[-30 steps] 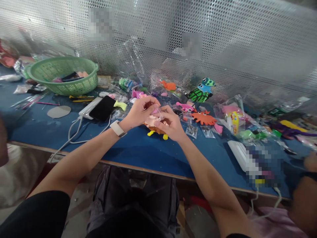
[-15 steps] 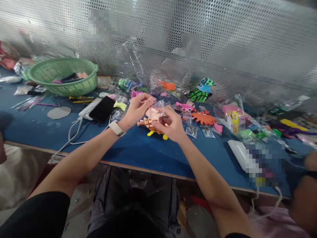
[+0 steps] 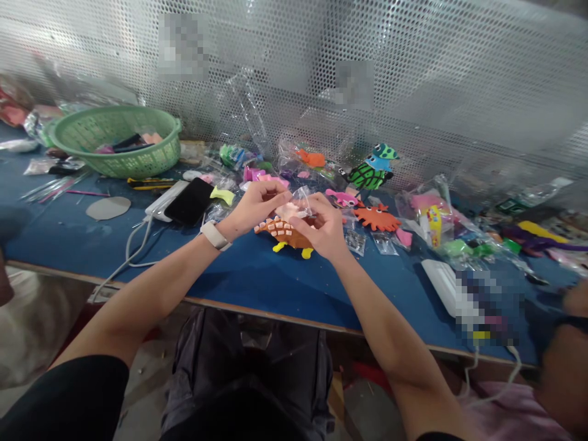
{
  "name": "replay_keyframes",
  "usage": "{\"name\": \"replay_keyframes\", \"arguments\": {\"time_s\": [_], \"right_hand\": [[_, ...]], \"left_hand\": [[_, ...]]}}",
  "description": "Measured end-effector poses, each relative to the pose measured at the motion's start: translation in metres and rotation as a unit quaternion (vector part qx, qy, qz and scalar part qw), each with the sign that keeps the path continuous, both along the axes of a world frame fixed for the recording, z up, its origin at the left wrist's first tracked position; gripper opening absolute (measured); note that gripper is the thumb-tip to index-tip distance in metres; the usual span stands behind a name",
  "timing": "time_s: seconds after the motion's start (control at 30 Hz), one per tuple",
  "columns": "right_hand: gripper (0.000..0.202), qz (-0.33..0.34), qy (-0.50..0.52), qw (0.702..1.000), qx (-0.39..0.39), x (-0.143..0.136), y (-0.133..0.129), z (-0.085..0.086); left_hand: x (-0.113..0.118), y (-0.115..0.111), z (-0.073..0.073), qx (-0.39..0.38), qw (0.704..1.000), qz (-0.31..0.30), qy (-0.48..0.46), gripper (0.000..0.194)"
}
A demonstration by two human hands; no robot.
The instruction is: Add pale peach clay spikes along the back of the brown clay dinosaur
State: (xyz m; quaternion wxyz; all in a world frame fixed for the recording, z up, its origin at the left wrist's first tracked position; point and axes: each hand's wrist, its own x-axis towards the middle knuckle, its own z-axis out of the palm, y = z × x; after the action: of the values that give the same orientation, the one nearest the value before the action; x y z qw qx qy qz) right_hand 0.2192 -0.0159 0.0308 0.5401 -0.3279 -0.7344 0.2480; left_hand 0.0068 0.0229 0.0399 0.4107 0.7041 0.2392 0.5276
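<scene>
Both my hands are raised over a brown clay-like animal figure, which has pale square pieces on its back and yellow feet. Between them is a small clear plastic bag with pale pink material in it. My left hand is closed on the bag's left side, thumb against fingers. On the other side my right hand pinches the bag, its fingers curled and partly hiding the figure. A pink fish-like piece and an orange crab-like figure lie to the right of my right hand.
A green plastic basket stands at the back left. A phone with a white cabled device is left of my hands. A green-and-blue figure leans near the perforated metal wall. At the right are a white power bank and another person's arm.
My hands have shifted slightly around the bag; the left has moved a little right and down, off the pink pieces behind it. The brown figure stays in place.
</scene>
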Motion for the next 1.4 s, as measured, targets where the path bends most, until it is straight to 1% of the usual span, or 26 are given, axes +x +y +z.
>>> {"name": "replay_keyframes", "arguments": {"time_s": [0.07, 0.17, 0.3, 0.43, 0.63, 0.77, 0.87, 1.0, 1.2, 1.4], "right_hand": [[0.037, -0.001, -0.005, 1.000, -0.003, 0.000, -0.001, 0.000], [0.038, -0.004, -0.013, 1.000, -0.005, -0.001, -0.001, -0.001], [0.040, -0.016, -0.022, 1.000, -0.004, -0.002, -0.002, 0.002], [0.043, -0.029, -0.021, 0.999, 0.007, -0.001, -0.002, 0.005], [0.034, -0.040, -0.002, 0.999, 0.016, -0.004, -0.004, 0.003], [0.033, -0.030, -0.007, 1.000, 0.007, -0.004, -0.005, 0.000], [0.032, -0.008, -0.016, 1.000, -0.003, -0.001, -0.001, -0.002], [0.034, 0.015, -0.026, 0.999, -0.018, 0.002, 0.003, -0.003], [0.043, 0.018, -0.042, 0.998, -0.036, 0.000, 0.000, -0.002], [0.034, 0.024, -0.041, 0.998, -0.034, -0.002, -0.003, 0.001]], "left_hand": [[0.000, 0.000, 0.000, 0.004, 1.000, -0.001, 0.005, 0.028], [0.002, 0.000, -0.001, 0.018, 1.000, 0.009, 0.006, 0.024], [0.003, 0.001, -0.002, 0.047, 0.998, 0.031, 0.007, 0.026], [0.003, 0.001, -0.002, 0.064, 0.997, 0.034, 0.020, 0.026], [0.004, 0.000, -0.004, 0.074, 0.997, 0.032, 0.003, 0.031], [0.004, -0.001, -0.004, 0.085, 0.996, 0.036, -0.001, 0.035], [0.003, -0.002, -0.002, 0.095, 0.994, 0.045, -0.001, 0.036], [0.003, -0.002, 0.001, 0.113, 0.992, 0.054, 0.014, 0.030], [0.003, -0.006, 0.006, 0.117, 0.991, 0.055, 0.036, 0.023], [0.003, -0.007, 0.007, 0.110, 0.992, 0.048, 0.045, 0.022]]}}
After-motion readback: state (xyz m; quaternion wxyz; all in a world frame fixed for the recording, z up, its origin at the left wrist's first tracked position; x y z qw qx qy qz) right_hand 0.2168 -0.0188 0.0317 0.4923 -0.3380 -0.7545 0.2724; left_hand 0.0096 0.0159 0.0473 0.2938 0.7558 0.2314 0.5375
